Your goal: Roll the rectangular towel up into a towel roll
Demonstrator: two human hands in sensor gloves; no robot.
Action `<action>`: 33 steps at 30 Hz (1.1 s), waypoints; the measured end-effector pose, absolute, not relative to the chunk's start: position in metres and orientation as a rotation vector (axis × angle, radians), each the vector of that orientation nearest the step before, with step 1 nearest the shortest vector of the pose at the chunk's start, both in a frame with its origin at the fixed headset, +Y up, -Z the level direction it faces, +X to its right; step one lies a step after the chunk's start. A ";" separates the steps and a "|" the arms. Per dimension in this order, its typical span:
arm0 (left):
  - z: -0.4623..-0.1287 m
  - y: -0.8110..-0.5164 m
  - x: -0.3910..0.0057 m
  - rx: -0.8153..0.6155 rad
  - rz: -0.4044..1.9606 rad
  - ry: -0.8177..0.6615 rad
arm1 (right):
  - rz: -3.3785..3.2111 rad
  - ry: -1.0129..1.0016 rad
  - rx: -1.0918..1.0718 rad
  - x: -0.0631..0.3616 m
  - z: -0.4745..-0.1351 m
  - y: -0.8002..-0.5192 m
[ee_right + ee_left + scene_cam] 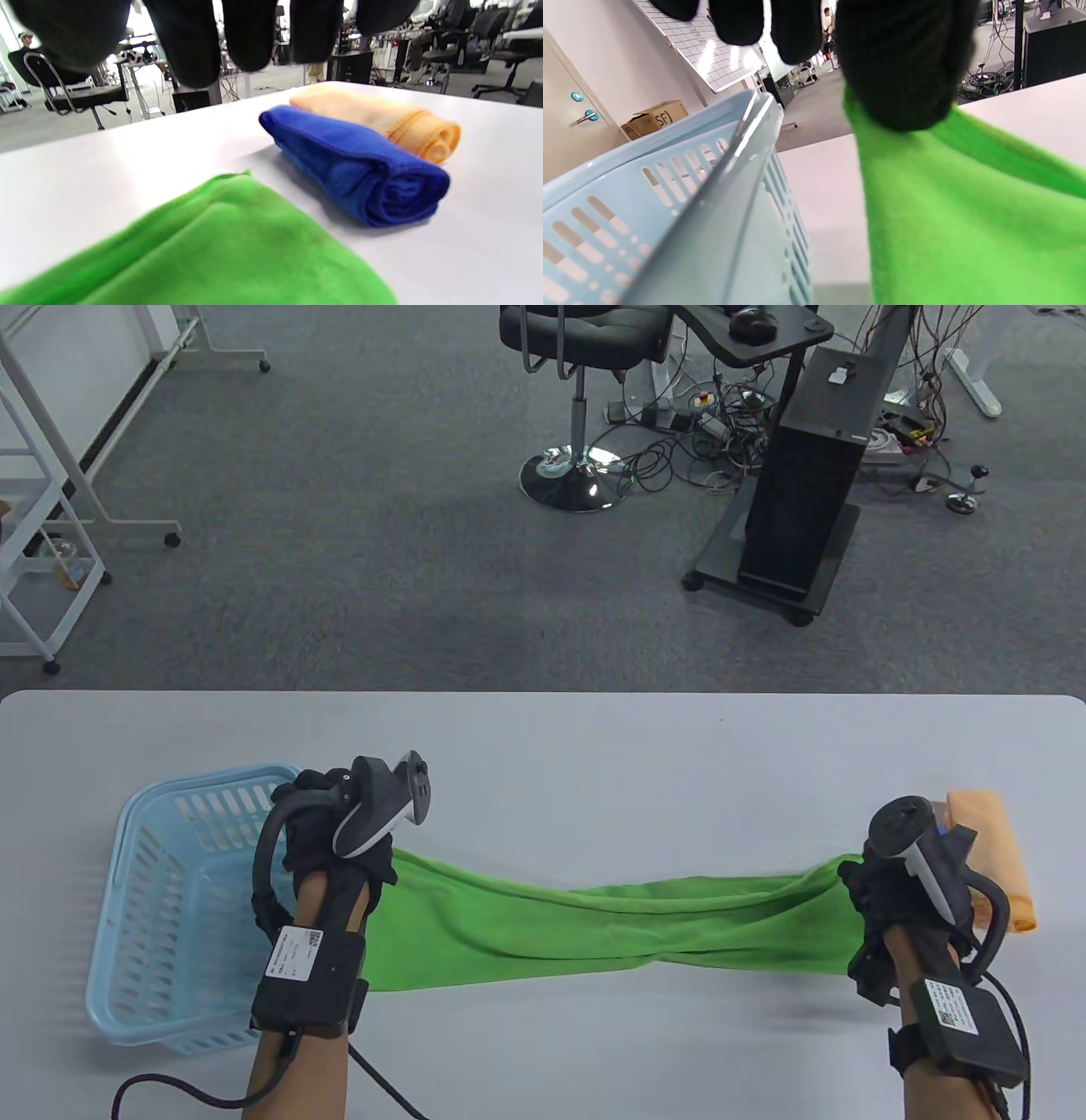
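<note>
Table view shows our left hand (pixel 339 831) and right hand (pixel 891 899) each gripping an end of the green towel (pixel 594 925), its long axis running left-right across the table (pixel 594 746).

Green towel (pixel 611 920) (unrolled) stretched across table

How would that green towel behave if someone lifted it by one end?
Probably floppy: the green towel sags and creases between the left hand and right hand. Likely light for its size, being thin cloth. Its fuzzy surface suggests it would not slip easily.
</note>
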State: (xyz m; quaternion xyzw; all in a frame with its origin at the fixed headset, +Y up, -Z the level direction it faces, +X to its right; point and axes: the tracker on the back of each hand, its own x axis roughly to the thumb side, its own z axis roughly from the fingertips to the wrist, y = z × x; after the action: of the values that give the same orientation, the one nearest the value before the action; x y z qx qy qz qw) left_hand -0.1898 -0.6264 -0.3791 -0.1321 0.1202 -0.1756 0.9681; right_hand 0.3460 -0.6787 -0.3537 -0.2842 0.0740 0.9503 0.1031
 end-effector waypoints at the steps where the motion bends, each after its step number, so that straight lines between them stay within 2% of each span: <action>1: -0.378 -0.624 -0.188 -0.267 -0.365 0.240 | 2.788 0.215 -0.837 0.345 -0.352 -0.675; 7: -0.375 -0.624 -0.182 -0.245 -0.346 0.175 | 2.796 0.216 -0.787 0.332 -0.347 -0.666; 14: -0.377 -0.643 -0.177 -0.300 -0.375 0.161 | 2.854 0.300 -0.657 0.295 -0.348 -0.677; 22: -0.370 -0.633 -0.170 -0.276 -0.393 0.138 | 2.910 0.370 -0.496 0.250 -0.356 -0.689; 26: -0.352 -0.622 -0.137 -0.211 -0.254 0.061 | 2.930 0.409 -0.419 0.221 -0.367 -0.702; 28: -0.340 -0.627 -0.114 -0.192 -0.147 0.013 | 2.918 0.462 -0.319 0.205 -0.375 -0.711; 33: -0.314 -0.690 -0.047 -0.237 0.079 -0.103 | 2.922 0.513 -0.111 0.159 -0.388 -0.742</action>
State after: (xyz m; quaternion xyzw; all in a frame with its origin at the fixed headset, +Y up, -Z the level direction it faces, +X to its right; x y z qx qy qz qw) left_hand -0.0471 -0.6896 -0.3143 -0.1184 -0.0515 0.0395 0.9908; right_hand 0.1590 -0.7422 -0.3875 -0.0373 0.1723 0.9806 0.0862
